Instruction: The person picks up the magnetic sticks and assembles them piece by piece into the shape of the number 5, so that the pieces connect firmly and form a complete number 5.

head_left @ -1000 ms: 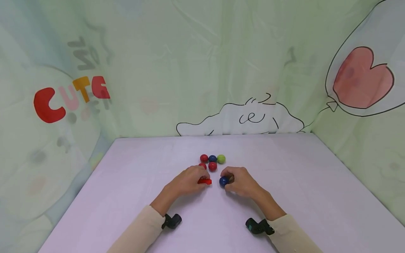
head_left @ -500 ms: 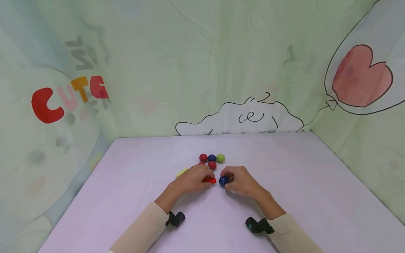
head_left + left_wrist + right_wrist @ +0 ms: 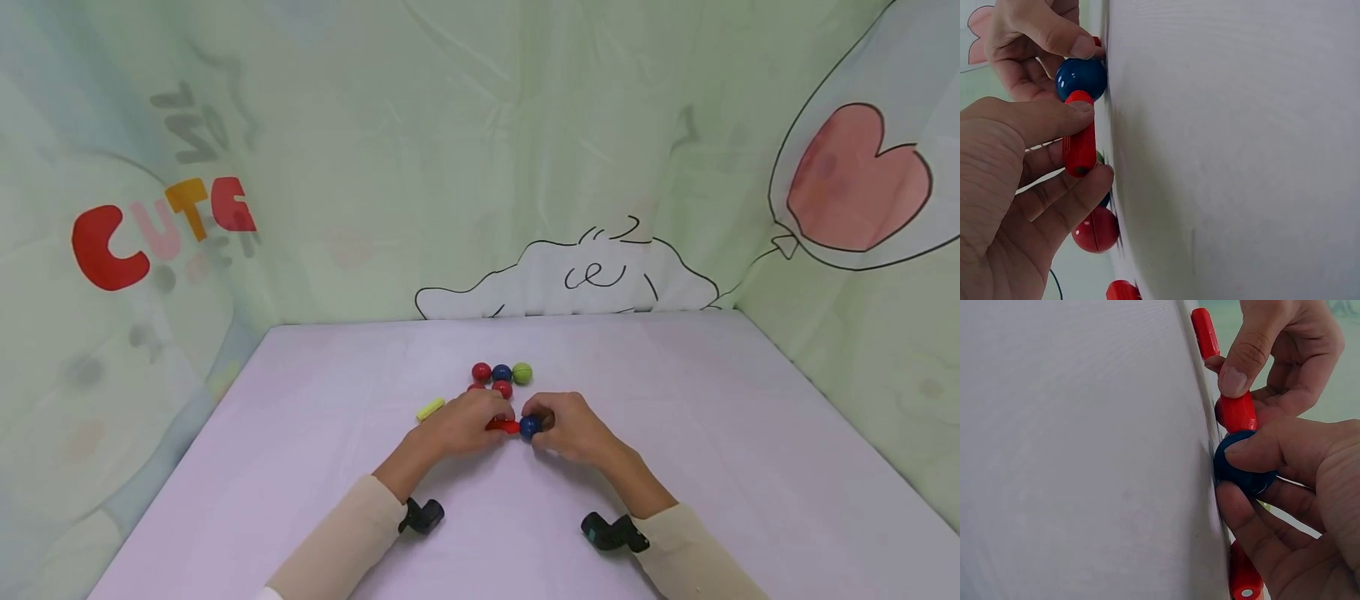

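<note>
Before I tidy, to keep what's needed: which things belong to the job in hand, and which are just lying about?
In the job:
red rod, in the left hand
blue ball, in the right hand

Lying about, perhaps spares:
yellow rod
other red rods
green ball
second blue ball
red balls

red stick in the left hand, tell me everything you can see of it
The red stick is short, bright red, perhaps plastic, with lengthwise ridges and a dark spot, maybe a hole, at one end. The left hand pinches it between thumb and fingers, roughly level and close to the table. Its other end meets the blue ball; whether it goes in cannot be told.
</note>
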`<state>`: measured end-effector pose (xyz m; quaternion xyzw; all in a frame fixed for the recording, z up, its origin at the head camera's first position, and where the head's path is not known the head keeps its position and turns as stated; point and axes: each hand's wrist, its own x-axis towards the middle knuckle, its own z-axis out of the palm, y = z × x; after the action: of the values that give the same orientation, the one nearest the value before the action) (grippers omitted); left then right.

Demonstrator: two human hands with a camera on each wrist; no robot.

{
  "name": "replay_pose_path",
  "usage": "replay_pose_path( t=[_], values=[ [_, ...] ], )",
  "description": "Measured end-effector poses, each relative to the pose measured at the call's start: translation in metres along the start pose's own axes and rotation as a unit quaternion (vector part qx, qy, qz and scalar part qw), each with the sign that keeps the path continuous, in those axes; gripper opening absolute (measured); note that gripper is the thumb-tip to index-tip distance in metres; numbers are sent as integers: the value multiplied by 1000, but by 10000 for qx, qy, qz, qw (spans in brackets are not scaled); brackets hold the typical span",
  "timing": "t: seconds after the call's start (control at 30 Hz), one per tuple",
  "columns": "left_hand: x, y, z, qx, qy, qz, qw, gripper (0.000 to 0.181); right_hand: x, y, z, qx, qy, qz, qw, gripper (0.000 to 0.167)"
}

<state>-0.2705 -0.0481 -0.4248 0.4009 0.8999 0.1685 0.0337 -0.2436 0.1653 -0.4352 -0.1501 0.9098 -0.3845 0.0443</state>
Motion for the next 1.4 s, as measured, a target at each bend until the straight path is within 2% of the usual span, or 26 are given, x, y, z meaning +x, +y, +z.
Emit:
replay_pose_path(
  t=[0.47, 0.73, 0.83, 1.0, 1.27, 1.4],
  values=[
    [0, -7, 1, -386, 87, -358, 9986, 25, 1, 1, 1, -93, 67, 89, 9999, 31],
    [0, -10, -10, -870, 206, -752, 9931, 26, 1, 2, 1, -133, 98, 68, 9998, 32],
    [1, -13, -12, -926, 275, -851, 9917, 26, 1, 2, 1, -141, 94, 66, 9998, 32],
    [2, -21, -14, -835, 533, -888, 9911, 25, 1, 1, 1, -191, 81, 116, 9997, 32],
    [6, -27, -14, -344, 712, -1329, 9880, 29, 1, -1, 1, -169, 59, 201, 9996, 32],
    [7, -30, -11, -273, 715, -1534, 9852, 30, 0, -1, 1, -161, 72, 226, 9996, 33]
  ],
)
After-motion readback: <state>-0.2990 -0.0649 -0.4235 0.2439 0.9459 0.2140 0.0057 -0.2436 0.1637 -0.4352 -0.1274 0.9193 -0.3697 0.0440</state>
